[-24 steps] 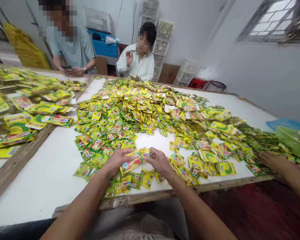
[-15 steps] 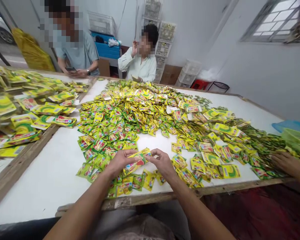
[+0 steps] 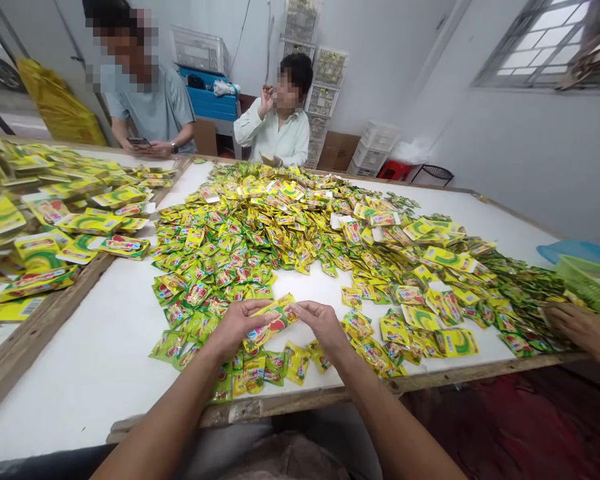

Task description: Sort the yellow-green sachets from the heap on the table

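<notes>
Between my two hands is a small yellow and green carton (image 3: 279, 319) with a red fruit picture, tilted above the table. My left hand (image 3: 237, 327) is closed round its left part, thumb along the front. At its upper right end, my right hand (image 3: 323, 323) pinches the carton between thumb and fingers. Small green sachets (image 3: 195, 293) lie left of my hands, and yellow sachets (image 3: 357, 323) lie to the right. A few sachets (image 3: 250, 377) rest below the carton, near the table's front edge.
A large heap of sachets (image 3: 265, 220) spreads over the white table (image 3: 105, 347). Many cartons (image 3: 80, 220) lie beyond a wooden strip (image 3: 55, 327) on the left. At right, another person's hand (image 3: 575, 325) touches sachets beside a green basket (image 3: 590, 283). Two people sit across the table.
The right hand's fingers have straightened slightly at the carton's end, where the flap now looks closed. The carton stays in both hands. The whole view has shifted slightly.
</notes>
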A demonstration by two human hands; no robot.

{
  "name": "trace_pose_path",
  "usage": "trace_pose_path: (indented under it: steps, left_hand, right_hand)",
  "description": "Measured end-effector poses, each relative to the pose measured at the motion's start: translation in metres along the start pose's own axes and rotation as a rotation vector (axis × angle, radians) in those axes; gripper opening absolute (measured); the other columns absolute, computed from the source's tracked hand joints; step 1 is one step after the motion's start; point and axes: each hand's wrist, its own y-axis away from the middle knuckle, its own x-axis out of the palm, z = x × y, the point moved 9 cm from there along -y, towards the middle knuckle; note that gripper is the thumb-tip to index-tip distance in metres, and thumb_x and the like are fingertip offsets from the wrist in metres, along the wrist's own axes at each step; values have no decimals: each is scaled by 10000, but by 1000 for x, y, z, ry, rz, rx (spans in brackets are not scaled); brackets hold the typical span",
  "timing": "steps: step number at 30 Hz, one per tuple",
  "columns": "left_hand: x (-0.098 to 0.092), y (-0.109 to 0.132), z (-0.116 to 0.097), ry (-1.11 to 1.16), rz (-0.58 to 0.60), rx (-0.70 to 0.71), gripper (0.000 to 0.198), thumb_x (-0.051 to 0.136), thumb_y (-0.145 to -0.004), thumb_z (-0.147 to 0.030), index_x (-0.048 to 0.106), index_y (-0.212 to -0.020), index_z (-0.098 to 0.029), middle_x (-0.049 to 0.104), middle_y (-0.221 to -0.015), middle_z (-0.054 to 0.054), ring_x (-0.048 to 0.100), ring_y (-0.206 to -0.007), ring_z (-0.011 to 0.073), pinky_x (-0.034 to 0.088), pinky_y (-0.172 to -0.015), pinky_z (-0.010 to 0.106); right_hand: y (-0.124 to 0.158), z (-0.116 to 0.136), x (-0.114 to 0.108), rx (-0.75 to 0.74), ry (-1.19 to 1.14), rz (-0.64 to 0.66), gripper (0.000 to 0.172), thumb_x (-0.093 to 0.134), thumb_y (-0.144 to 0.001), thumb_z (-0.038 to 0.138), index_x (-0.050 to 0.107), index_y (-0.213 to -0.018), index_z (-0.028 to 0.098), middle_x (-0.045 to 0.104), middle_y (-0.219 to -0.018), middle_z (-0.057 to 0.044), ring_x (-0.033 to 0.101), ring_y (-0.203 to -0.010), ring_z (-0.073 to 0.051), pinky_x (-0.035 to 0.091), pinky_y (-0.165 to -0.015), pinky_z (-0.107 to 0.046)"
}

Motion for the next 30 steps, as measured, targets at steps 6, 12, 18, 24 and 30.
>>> trace_pose_path:
  steps: [6, 12, 18, 24, 30]
  left_hand:
    - [-3, -2, 6, 12, -9, -26, 388, 810, -546, -332, 720, -875, -147, 740, -834, 57, 661, -755, 189, 485, -756, 287]
    - [-9, -3, 3, -20, -38, -2, 329, 787, -576, -354, 738, -823, -142, 736, -873, 70, 646, -802, 191, 468, -782, 277]
    - [-7, -3, 8, 52, -19, -68, 328, 815, -525, -337, 740, -774, -137, 733, -767, 57, 639, -681, 169, 484, -698, 273]
    - [-8, -2, 8, 88, -71, -82, 338, 833, -486, -309, 733, -757, -133, 724, -702, 42, 619, -588, 145, 476, -604, 248]
    - [-8, -3, 1, 19, -88, -45, 362, 813, -525, -353, 731, -800, -133, 728, -732, 55, 638, -636, 173, 491, -660, 281]
  right_hand:
    - [-4, 19, -4, -158, 366, -82, 236, 640, -705, 423, 741, -677, 212, 680, -730, -43, 576, -853, -225, 420, -817, -352]
    - [-1, 2, -8, -47, 185, -121, 211, 698, -634, 402, 748, -709, 210, 691, -847, -45, 569, -963, -231, 403, -886, -348]
    - [4, -6, -2, 103, 11, 24, 236, 773, -541, 376, 695, -620, 168, 666, -619, -8, 572, -620, -149, 442, -668, -289]
    - [5, -7, 14, 95, 4, 7, 198, 733, -588, 354, 703, -613, 160, 665, -630, -9, 585, -630, -160, 450, -650, -287]
    - [15, -2, 39, 79, -133, 176, 336, 646, -692, 496, 733, -748, 175, 698, -719, -33, 627, -739, -205, 482, -723, -343]
